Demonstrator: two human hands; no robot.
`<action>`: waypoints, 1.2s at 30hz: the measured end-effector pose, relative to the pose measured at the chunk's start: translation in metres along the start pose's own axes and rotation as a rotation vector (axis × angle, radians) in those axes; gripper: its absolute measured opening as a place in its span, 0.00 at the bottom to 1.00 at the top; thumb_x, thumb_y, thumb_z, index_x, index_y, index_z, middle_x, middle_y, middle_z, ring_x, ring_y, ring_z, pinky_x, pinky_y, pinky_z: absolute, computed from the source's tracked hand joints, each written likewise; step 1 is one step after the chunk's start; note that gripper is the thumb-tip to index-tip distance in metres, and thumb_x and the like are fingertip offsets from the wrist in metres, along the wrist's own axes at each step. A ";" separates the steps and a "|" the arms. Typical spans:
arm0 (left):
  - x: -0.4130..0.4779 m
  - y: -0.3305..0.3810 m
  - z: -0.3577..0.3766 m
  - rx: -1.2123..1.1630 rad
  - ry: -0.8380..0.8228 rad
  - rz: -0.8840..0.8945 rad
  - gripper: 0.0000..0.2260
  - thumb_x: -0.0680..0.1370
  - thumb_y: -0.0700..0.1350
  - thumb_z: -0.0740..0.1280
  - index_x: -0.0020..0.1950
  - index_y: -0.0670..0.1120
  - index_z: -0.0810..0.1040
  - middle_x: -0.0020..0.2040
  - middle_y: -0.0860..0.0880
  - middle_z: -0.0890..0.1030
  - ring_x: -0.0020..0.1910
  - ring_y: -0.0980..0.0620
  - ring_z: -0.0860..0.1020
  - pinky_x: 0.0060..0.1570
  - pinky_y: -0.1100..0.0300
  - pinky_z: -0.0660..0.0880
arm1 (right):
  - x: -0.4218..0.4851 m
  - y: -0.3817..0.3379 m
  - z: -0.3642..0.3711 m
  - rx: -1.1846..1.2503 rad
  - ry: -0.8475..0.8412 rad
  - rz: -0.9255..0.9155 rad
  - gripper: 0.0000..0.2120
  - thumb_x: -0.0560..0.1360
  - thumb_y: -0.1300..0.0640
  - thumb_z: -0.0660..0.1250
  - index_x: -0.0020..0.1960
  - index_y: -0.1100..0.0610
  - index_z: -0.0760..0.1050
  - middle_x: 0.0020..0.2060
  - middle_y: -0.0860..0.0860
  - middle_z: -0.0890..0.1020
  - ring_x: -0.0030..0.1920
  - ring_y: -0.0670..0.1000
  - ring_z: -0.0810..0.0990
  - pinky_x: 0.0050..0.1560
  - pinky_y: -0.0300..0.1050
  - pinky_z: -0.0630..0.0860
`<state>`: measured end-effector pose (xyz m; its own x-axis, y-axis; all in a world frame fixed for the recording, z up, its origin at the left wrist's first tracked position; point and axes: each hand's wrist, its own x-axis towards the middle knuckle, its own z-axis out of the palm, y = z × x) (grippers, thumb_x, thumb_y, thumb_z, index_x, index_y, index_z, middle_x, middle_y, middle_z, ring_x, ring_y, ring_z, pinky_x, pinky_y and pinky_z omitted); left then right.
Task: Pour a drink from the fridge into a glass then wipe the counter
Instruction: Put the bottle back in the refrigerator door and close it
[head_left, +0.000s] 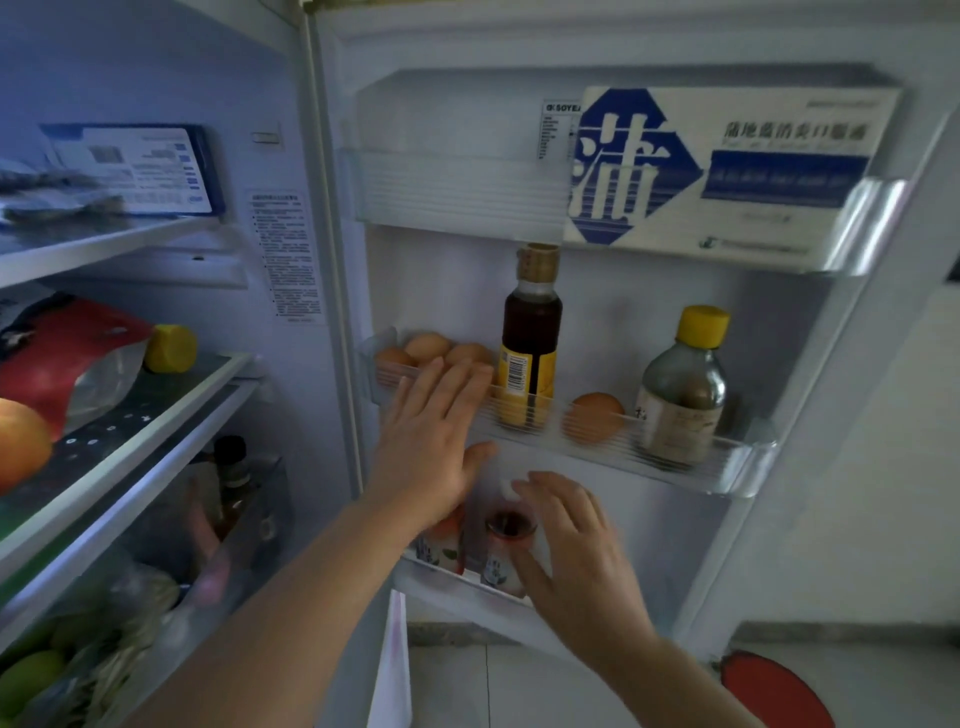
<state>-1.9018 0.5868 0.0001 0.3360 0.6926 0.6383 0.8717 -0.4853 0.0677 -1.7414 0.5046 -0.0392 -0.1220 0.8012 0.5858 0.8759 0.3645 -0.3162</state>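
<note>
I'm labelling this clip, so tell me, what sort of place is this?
Probably a home kitchen, at an open fridge door: eggs and a dark sauce bottle stand in the middle door shelf, small drink bottles sit in the lower rack, and tiled floor shows below.

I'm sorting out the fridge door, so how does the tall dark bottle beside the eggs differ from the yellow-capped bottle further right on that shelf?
The tall dark bottle is slimmer and taller than the yellow-capped bottle. The tall dark bottle has a tan wrapped top and a yellow label; the yellow-capped bottle has a bright yellow cap and a pale label. Both stand upright on the middle door shelf, an egg between them.
</note>
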 end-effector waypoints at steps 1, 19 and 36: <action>0.000 0.000 -0.001 -0.003 -0.013 -0.007 0.31 0.73 0.59 0.57 0.72 0.46 0.64 0.71 0.44 0.70 0.71 0.40 0.66 0.69 0.41 0.62 | 0.004 -0.004 -0.010 -0.070 0.093 -0.106 0.20 0.70 0.51 0.67 0.61 0.52 0.71 0.58 0.50 0.77 0.61 0.49 0.70 0.60 0.44 0.71; -0.005 0.012 -0.035 -0.016 -0.214 -0.098 0.32 0.79 0.56 0.56 0.77 0.51 0.44 0.78 0.53 0.48 0.77 0.49 0.42 0.74 0.48 0.40 | 0.036 -0.023 -0.041 -0.581 0.069 -0.013 0.35 0.62 0.46 0.75 0.65 0.57 0.69 0.58 0.53 0.79 0.60 0.56 0.77 0.64 0.60 0.70; -0.080 0.041 -0.132 0.071 0.038 -0.164 0.27 0.78 0.49 0.62 0.75 0.47 0.59 0.74 0.49 0.63 0.75 0.47 0.58 0.73 0.49 0.54 | -0.036 -0.107 -0.081 -0.279 0.160 -0.343 0.25 0.65 0.56 0.69 0.61 0.51 0.70 0.59 0.49 0.78 0.64 0.51 0.72 0.69 0.50 0.63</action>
<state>-1.9400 0.4412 0.0533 0.1752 0.7382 0.6514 0.9371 -0.3279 0.1196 -1.7927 0.3990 0.0338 -0.3723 0.5653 0.7361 0.8921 0.4367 0.1158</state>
